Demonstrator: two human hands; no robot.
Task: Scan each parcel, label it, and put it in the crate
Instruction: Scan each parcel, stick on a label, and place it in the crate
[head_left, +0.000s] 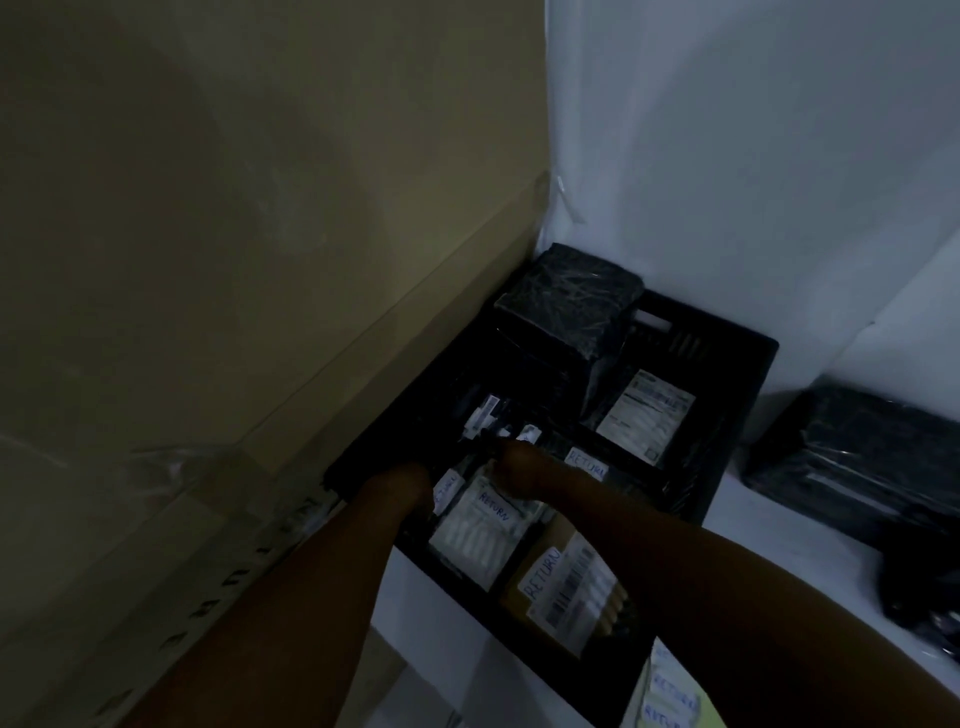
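Both hands reach into the black crate (737, 374) among labelled parcels (483, 525); left hand (410, 483) and right hand (514, 467): grip indiscernible in dimness.

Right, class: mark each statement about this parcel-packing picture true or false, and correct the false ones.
1. Both hands reach into the black crate. True: the left hand and right hand are both inside it.
2. The crate holds no parcels yet. False: several lie in it, including a brown parcel at the near edge.
3. Handwritten labels in the crate read RETURN. True: one shows on the white parcel.
4. A large black-wrapped parcel stands at the crate's far end. True.
5. A large cardboard box stands to the right of the crate. False: it stands on the left; a dark wrapped bundle lies to the right.
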